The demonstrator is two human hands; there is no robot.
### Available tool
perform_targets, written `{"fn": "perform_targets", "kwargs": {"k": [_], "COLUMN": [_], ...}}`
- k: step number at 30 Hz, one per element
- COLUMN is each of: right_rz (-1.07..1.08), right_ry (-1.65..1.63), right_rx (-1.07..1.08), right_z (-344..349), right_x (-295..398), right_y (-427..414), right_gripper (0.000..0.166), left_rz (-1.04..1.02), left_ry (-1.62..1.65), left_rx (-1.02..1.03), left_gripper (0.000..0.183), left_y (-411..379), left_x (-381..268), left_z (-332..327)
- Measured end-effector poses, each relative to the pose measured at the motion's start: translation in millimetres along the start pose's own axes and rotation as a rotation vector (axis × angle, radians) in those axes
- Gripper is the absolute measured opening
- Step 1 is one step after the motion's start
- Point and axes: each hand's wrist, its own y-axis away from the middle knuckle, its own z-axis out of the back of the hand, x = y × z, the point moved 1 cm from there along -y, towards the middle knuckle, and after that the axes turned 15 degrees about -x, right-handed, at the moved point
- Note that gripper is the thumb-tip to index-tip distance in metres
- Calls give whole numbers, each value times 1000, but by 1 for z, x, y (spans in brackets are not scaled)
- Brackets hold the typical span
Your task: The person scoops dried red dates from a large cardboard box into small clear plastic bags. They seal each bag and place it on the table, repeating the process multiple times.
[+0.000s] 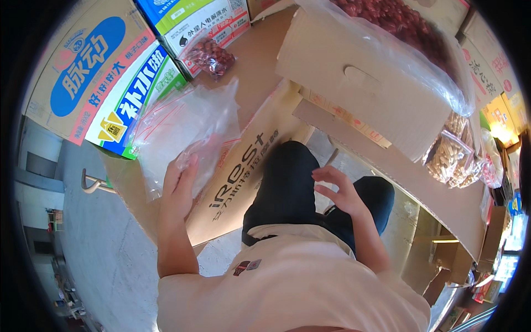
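Observation:
My left hand [181,178] is at the stack of clear zip-seal plastic bags [182,112], with a crumpled clear bag [203,151] pinched between thumb and fingers. The stack lies on a flattened cardboard sheet. Over my dark trousers, my right hand [338,189] hangs with bent, parted fingers and holds nothing. Behind the stack sits a filled clear bag of dried red dates [211,57]. Ahead and to the right stands a large cardboard box [352,70]. Its plastic liner [419,50] contains many loose red dates [390,25].
Printed drink cartons [87,66] line the left back. Clear bags of pale, elongated dry food [446,162] rest right of the date box. A cardboard flap [244,166] reaches beside my leg. Below left is concrete floor [99,232]; open cardboard boxes [452,253] stand lower right.

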Motion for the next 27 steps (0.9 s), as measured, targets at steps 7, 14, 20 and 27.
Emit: {"fn": "perform_targets", "kwargs": {"k": [7,14,20,27], "right_rz": [-191,-367,62,270], "right_ry": [-868,-1018,-254,278], "right_rx": [61,-151,-207,-160], "right_z": [-13,9,40,23], "right_x": [38,23,54,78], "right_y": [-13,-3,5,6], "right_gripper": [81,39,28,27], "left_rz": [98,126,-187,-438], "left_ry": [994,919,463,111], "left_rx": [732,739,780,587], "left_gripper": [55,59,81,56], "left_y": [16,30,10,15], "left_x": [52,72,73,43], "left_z": [-85,-126,-124,-154]}}
